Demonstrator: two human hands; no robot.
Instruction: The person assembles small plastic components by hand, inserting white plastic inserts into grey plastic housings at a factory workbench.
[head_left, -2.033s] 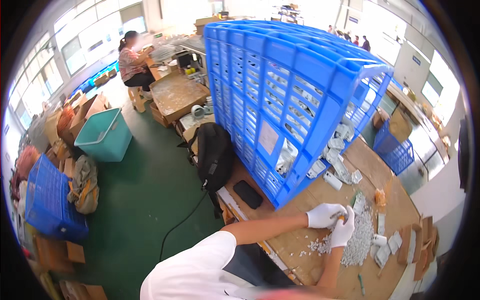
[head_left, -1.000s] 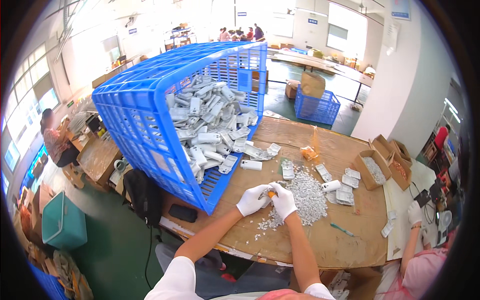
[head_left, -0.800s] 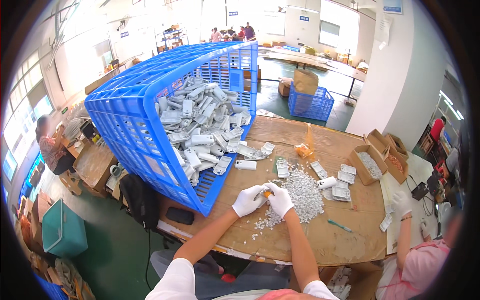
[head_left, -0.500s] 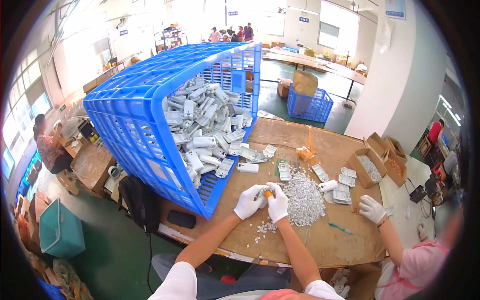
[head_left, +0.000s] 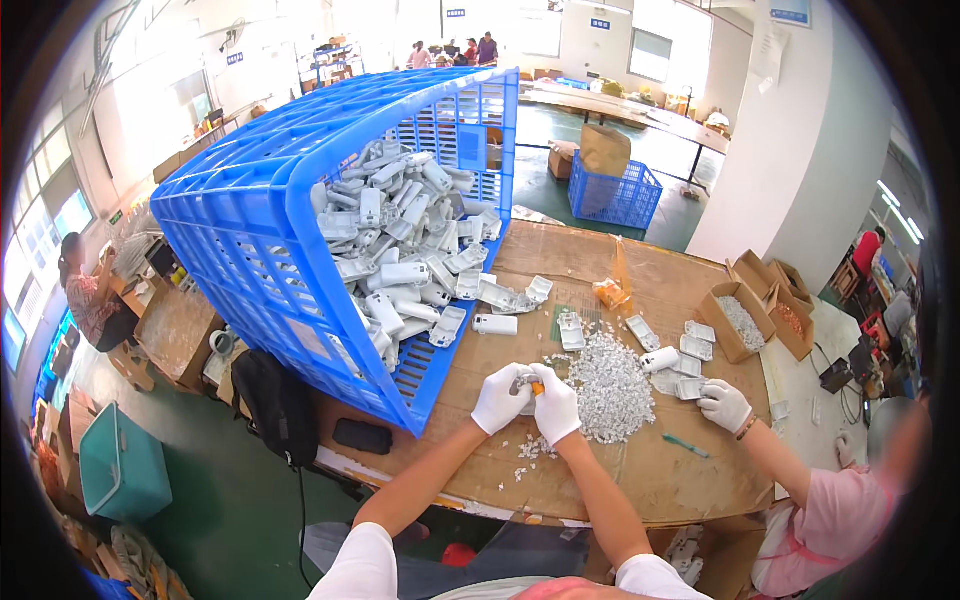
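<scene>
My left hand (head_left: 497, 400), in a white glove, is closed around a small grey-white plastic piece (head_left: 523, 381), mostly hidden by the fingers. Against it, my gloved right hand (head_left: 556, 408) grips an orange-handled tool (head_left: 537, 387), whose working end cannot be made out. Just right of my hands spreads a heap of small whitish plastic bits (head_left: 612, 390). A pale plastic casing (head_left: 571, 331) lies open at the heap's far edge, and another casing (head_left: 495, 324) rests beyond my left hand.
A large blue crate (head_left: 300, 215) lies on its side at left, spilling many casings (head_left: 400, 275). A co-worker's gloved hand (head_left: 725, 405) touches casings (head_left: 690, 388) at right. Cardboard boxes of small parts (head_left: 740, 322), a teal pen (head_left: 686, 446) and a black case (head_left: 362, 436) are on the table (head_left: 600, 490).
The co-worker's hand has moved up and left onto the casings at right. My two hands stay together with the orange-handled tool, shifting only slightly.
</scene>
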